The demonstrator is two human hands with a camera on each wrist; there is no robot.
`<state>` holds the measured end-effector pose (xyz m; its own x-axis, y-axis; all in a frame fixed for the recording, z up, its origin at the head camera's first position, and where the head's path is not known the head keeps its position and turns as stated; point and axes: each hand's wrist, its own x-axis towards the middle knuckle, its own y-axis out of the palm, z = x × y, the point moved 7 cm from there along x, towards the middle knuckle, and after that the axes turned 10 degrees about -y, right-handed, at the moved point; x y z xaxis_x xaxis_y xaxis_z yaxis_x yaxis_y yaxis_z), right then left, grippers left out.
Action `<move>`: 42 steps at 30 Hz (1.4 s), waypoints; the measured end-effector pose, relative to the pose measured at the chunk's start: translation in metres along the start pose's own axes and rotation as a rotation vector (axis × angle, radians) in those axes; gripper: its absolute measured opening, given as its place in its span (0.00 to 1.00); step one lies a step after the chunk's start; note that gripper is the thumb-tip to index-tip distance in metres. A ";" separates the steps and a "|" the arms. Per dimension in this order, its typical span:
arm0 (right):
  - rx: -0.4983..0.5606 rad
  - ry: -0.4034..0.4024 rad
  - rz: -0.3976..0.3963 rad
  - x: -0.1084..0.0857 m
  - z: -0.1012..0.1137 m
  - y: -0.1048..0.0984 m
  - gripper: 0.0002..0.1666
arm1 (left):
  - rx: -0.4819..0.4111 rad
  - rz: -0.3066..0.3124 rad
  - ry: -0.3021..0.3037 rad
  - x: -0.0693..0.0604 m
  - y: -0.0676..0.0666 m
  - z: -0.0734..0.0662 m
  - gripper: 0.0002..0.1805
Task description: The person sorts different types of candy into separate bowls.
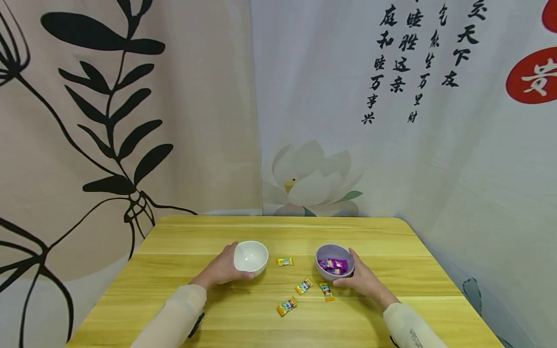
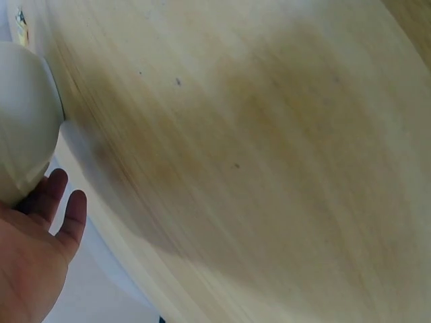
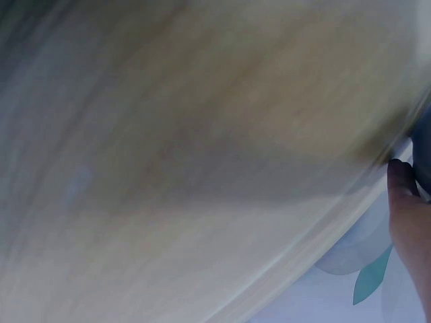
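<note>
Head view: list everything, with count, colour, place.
Table: 1, yellow wood, foreground.
White bowl: 1, white, left of centre.
Purple bowl: 1, pale purple, right of centre.
Purple packets: count unclear, purple, in purple bowl.
Small wrapped packets: 4, yellow and orange, on the table.
Backdrop: 2 panels, cream left, whitish right, behind the table.
Plant print: 1, black, left panel.
Flower print: 1, whitish, right panel.
Writing: 4 columns, black, upper right.
Red marks: 2, red, right edge.
Left hand: 1, bare, gripping white bowl.
Right hand: 1, bare, gripping purple bowl.
Sleeves: 2, cream, bottom.
Dark bands: 2, black, by the sleeves.
</note>
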<state>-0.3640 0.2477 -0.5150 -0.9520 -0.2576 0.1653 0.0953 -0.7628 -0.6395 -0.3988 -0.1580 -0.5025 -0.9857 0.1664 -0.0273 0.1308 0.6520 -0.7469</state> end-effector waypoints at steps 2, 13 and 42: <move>0.003 0.007 0.007 -0.001 0.001 0.000 0.75 | -0.001 -0.002 0.001 0.001 0.001 0.000 0.67; -0.002 0.013 0.021 -0.006 0.003 -0.007 0.75 | -0.008 -0.011 -0.004 0.000 -0.002 -0.006 0.61; 0.127 -0.363 0.243 -0.006 0.132 0.066 0.39 | -0.092 0.009 -0.009 0.002 -0.002 -0.002 0.56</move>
<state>-0.3138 0.1200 -0.4590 -0.7360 -0.6124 0.2885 0.3600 -0.7150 -0.5993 -0.4010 -0.1576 -0.4995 -0.9853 0.1660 -0.0400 0.1483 0.7155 -0.6827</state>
